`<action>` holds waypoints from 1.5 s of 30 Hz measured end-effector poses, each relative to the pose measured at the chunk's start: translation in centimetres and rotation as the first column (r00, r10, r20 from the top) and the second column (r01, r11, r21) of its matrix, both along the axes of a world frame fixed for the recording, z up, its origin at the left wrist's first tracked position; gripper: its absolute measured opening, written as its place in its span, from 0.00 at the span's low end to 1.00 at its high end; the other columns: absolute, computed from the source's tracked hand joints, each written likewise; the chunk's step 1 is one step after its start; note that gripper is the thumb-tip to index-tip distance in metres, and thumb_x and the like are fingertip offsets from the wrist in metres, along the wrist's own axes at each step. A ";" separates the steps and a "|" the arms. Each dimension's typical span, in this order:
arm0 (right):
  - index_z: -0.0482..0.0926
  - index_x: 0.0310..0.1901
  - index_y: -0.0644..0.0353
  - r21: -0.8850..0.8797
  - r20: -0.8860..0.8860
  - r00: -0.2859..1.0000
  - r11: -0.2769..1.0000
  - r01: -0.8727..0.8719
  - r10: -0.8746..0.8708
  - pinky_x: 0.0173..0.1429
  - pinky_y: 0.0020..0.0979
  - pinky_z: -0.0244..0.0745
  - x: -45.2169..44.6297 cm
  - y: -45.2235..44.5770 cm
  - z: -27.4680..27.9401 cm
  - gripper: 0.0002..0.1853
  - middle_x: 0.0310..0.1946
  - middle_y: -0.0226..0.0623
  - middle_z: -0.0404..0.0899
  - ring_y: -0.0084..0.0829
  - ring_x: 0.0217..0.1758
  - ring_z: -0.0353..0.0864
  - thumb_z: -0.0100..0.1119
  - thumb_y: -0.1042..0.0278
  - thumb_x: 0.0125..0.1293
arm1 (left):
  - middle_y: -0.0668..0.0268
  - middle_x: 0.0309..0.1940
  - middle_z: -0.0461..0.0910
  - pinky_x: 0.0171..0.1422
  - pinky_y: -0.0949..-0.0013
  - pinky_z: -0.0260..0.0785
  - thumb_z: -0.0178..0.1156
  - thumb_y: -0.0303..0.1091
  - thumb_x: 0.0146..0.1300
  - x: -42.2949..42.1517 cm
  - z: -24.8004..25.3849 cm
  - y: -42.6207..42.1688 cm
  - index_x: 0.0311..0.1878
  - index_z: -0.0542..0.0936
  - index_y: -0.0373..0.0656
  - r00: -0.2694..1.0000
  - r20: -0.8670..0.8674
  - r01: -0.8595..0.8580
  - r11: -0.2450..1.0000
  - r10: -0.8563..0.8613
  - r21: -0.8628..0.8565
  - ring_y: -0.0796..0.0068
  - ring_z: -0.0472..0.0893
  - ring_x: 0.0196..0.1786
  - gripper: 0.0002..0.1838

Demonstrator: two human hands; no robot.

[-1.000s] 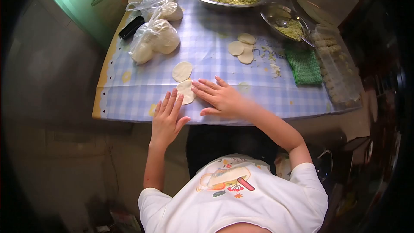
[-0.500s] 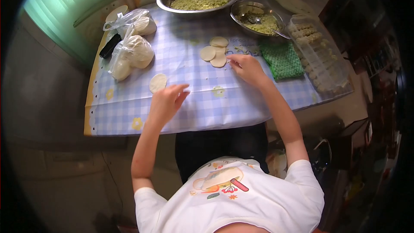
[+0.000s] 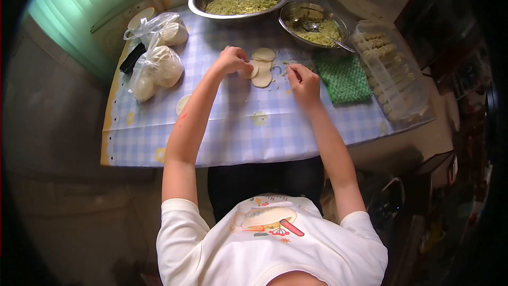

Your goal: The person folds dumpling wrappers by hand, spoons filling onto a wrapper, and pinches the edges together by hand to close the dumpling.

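Three pale dough discs (image 3: 262, 78) are grouped, overlapping, on one checked tablecloth (image 3: 227, 137); a fourth disc (image 3: 182, 105) is partly covered by the left forearm (image 3: 191, 127). The leftmost of the three is overlapped by fingertips of the left hand (image 3: 233, 59); whether it is pinched cannot be told. The right hand (image 3: 305, 85) is held apart from the discs, fingers bent toward the thumb; whether anything is pinched cannot be told. Farther out are set one green cloth (image 3: 344, 79), two metal bowls (image 3: 233, 16) of green filling, one spoon (image 3: 311, 26), one clear container (image 3: 391, 80) and two tied bags (image 3: 157, 69).
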State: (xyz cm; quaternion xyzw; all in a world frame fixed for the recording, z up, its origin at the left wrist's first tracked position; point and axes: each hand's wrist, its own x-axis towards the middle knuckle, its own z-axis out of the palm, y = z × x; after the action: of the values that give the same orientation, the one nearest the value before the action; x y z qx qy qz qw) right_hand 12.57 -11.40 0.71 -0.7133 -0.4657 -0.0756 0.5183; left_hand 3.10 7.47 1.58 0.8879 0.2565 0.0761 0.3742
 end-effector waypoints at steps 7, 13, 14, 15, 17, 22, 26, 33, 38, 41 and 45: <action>0.72 0.24 0.60 -0.018 -0.008 0.998 0.998 -0.063 0.062 0.24 0.27 0.64 -0.3 0.1 -0.4 0.04 0.19 0.37 0.71 0.32 0.20 0.71 0.49 0.72 0.46 | 0.64 0.21 0.72 0.30 0.76 0.62 0.63 0.34 0.29 0.0 -0.7 -0.2 0.21 0.74 0.39 0.999 0.006 -0.032 0.995 0.033 -0.097 0.74 0.70 0.26 0.13; 0.72 0.25 0.60 -0.054 0.018 0.996 0.995 -0.086 0.087 0.23 0.26 0.64 -0.6 0.2 -0.3 0.04 0.18 0.37 0.71 0.31 0.18 0.70 0.49 0.72 0.46 | 0.64 0.21 0.72 0.31 0.75 0.64 0.61 0.33 0.31 -0.3 -0.5 -0.2 0.25 0.73 0.38 0.999 -0.033 0.007 0.995 -0.010 -0.104 0.73 0.72 0.26 0.14; 0.72 0.25 0.60 -0.054 0.015 0.996 0.995 -0.084 0.085 0.23 0.26 0.64 -0.6 0.2 -0.3 0.04 0.18 0.37 0.71 0.31 0.18 0.70 0.49 0.71 0.46 | 0.65 0.21 0.72 0.31 0.75 0.64 0.61 0.33 0.33 -0.5 0.1 -0.8 0.26 0.73 0.38 1.000 -0.001 0.001 0.998 -0.001 -0.068 0.74 0.72 0.26 0.14; 0.72 0.25 0.61 -0.049 0.006 0.996 0.995 -0.090 0.091 0.23 0.26 0.63 -0.6 0.2 -0.2 0.04 0.18 0.37 0.71 0.31 0.18 0.70 0.49 0.71 0.46 | 0.65 0.22 0.72 0.31 0.76 0.64 0.61 0.33 0.35 -0.8 0.8 -1.6 0.27 0.72 0.38 1.000 0.031 -0.004 1.000 0.005 -0.030 0.75 0.72 0.27 0.14; 0.72 0.24 0.61 -0.040 -0.016 0.995 0.995 -0.096 0.095 0.22 0.26 0.63 -0.5 0.1 -0.1 0.04 0.18 0.37 0.71 0.30 0.17 0.69 0.49 0.71 0.46 | 0.65 0.22 0.73 0.31 0.77 0.65 0.59 0.31 0.39 -1.9 2.8 -3.8 0.27 0.72 0.38 0.941 0.334 0.121 0.869 0.053 -0.479 0.77 0.72 0.27 0.11; 0.72 0.25 0.61 -0.030 -0.013 0.994 0.994 -0.106 0.106 0.22 0.26 0.63 -0.7 0.0 0.1 0.05 0.17 0.37 0.71 0.29 0.17 0.69 0.49 0.70 0.47 | 0.66 0.26 0.72 0.35 0.77 0.66 0.53 0.29 0.47 -5.1 3.6 -7.4 0.30 0.71 0.37 0.848 0.484 0.258 0.631 0.215 -0.731 0.78 0.72 0.29 0.07; 0.72 0.27 0.62 -0.082 -0.327 0.926 0.971 -0.226 0.188 0.25 0.23 0.64 -0.6 0.5 0.5 0.08 0.19 0.36 0.72 0.24 0.19 0.70 0.48 0.67 0.50 | 0.64 0.28 0.72 0.37 0.77 0.66 0.51 0.28 0.49 -6.0 0.8 -7.0 0.33 0.70 0.35 0.871 0.317 0.041 0.588 0.374 -0.808 0.76 0.73 0.32 0.09; 0.71 0.32 0.63 -0.030 -0.297 0.790 0.821 -0.570 0.537 0.32 0.23 0.65 -1.1 2.7 2.4 0.13 0.26 0.34 0.73 0.23 0.30 0.71 0.49 0.61 0.51 | 0.65 0.26 0.72 0.36 0.79 0.64 0.51 0.25 0.48 -6.3 1.2 -7.3 0.33 0.71 0.37 0.748 0.546 0.123 0.728 0.378 -0.674 0.78 0.72 0.32 0.07; 0.72 0.29 0.62 0.038 -0.465 0.629 0.724 -0.689 0.623 0.28 0.20 0.65 -2.2 2.7 1.7 0.06 0.22 0.31 0.73 0.19 0.24 0.70 0.51 0.70 0.49 | 0.67 0.25 0.72 0.34 0.80 0.63 0.53 0.21 0.45 -5.9 0.9 -8.0 0.33 0.70 0.37 0.688 0.685 -0.033 0.953 0.241 -0.302 0.81 0.72 0.30 0.09; 0.72 0.25 0.60 0.026 -0.129 0.860 0.869 -0.494 0.493 0.24 0.21 0.65 -2.9 2.1 2.1 0.03 0.19 0.32 0.72 0.24 0.22 0.71 0.52 0.73 0.46 | 0.66 0.23 0.73 0.32 0.78 0.64 0.55 0.21 0.42 -5.8 2.0 -8.9 0.33 0.71 0.39 0.713 0.691 -0.207 0.977 0.119 0.045 0.77 0.72 0.27 0.12; 0.72 0.23 0.57 0.136 0.384 0.865 0.906 -0.400 0.323 0.22 0.24 0.65 -2.6 1.9 2.1 0.05 0.19 0.30 0.71 0.28 0.23 0.71 0.55 0.75 0.40 | 0.65 0.22 0.72 0.31 0.74 0.64 0.56 0.22 0.39 -5.7 1.8 -9.0 0.32 0.71 0.40 0.752 0.653 -0.238 0.884 -0.095 0.403 0.70 0.72 0.26 0.12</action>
State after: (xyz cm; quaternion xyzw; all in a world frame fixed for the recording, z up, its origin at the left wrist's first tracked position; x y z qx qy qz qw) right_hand 9.97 -9.53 2.82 -0.5283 -0.6661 -0.1524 0.5039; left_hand -2.64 -1.56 3.38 0.8559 0.1182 0.4555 0.2144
